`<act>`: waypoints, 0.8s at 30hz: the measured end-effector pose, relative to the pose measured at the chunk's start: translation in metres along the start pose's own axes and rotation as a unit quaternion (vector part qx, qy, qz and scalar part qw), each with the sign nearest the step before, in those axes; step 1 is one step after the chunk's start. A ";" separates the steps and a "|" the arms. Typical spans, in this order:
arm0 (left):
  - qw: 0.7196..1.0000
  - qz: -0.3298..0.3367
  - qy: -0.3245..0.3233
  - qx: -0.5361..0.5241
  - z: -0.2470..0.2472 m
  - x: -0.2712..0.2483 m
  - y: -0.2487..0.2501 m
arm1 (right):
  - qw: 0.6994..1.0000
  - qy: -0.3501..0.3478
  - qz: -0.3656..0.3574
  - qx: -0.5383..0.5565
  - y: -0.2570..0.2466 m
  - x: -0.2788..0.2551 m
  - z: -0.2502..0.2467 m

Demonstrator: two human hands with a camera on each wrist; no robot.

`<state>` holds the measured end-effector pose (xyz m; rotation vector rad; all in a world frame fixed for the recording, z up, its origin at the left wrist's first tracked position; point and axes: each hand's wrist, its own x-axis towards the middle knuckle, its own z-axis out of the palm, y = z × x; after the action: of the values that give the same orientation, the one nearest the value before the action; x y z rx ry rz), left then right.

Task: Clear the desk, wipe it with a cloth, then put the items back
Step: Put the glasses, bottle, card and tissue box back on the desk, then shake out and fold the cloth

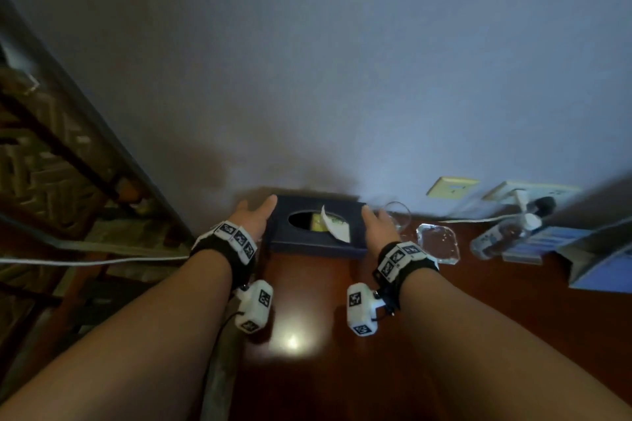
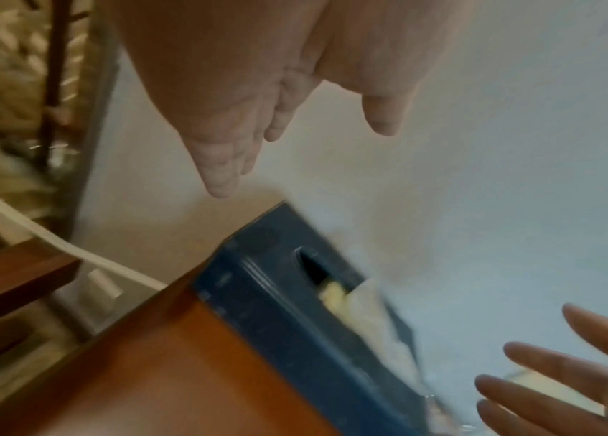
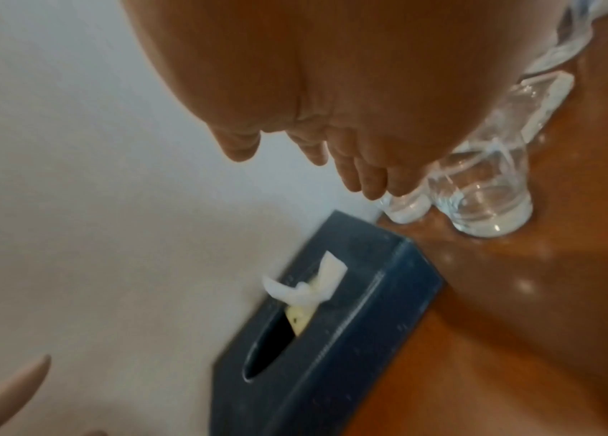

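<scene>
Your left hand [image 1: 254, 217] and right hand [image 1: 379, 222] flank the tissue box [image 1: 316, 232] at the bench's [image 1: 444, 318] back edge, each grip spread, nothing held (clearing stage, I'd judge). Next: press both palms in, lift clear of the glass [image 1: 398, 215].

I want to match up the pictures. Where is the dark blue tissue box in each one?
Head: the tissue box sits at centre, by the wall, between the left hand and right hand.
Left wrist: lower centre, running to the bottom edge.
Right wrist: lower centre.
Shared landmark: the white tissue poking from its oval hole.
</scene>
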<state>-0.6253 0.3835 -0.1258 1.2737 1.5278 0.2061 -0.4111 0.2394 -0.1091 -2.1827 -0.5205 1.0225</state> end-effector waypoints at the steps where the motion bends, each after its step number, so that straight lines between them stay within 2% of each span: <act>1: 1.000 0.015 0.002 -0.007 -0.001 -0.010 0.012 | 1.000 0.003 -0.015 0.002 -0.006 -0.011 -0.010; 4: 0.998 0.065 -0.015 -0.011 0.005 -0.020 0.030 | 0.998 0.038 -0.042 0.033 -0.019 -0.042 -0.046; 7: 0.993 0.076 -0.074 -0.055 0.023 -0.051 0.049 | 0.994 0.077 -0.040 0.060 -0.017 -0.067 -0.081; 11: 0.983 0.093 -0.150 -0.038 0.056 -0.112 0.052 | 0.993 0.085 -0.018 0.077 0.011 -0.093 -0.118; 15: 0.978 0.023 -0.205 0.009 0.092 -0.144 0.011 | 0.992 0.026 0.053 0.111 0.070 -0.111 -0.121; 18: 0.967 -0.017 -0.239 0.080 0.113 -0.156 -0.033 | 0.992 -0.011 0.097 0.078 0.125 -0.121 -0.115; 21: 0.962 -0.042 -0.223 0.150 0.129 -0.165 -0.070 | 0.991 -0.031 0.129 0.019 0.178 -0.126 -0.110; 24: 0.960 -0.071 -0.203 0.177 0.144 -0.180 -0.101 | 0.986 -0.070 0.148 -0.027 0.223 -0.133 -0.108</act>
<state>-0.6003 0.1332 -0.1449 1.3727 1.3229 -0.4183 -0.3921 -0.0386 -0.1465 -2.2931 -0.2927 1.3416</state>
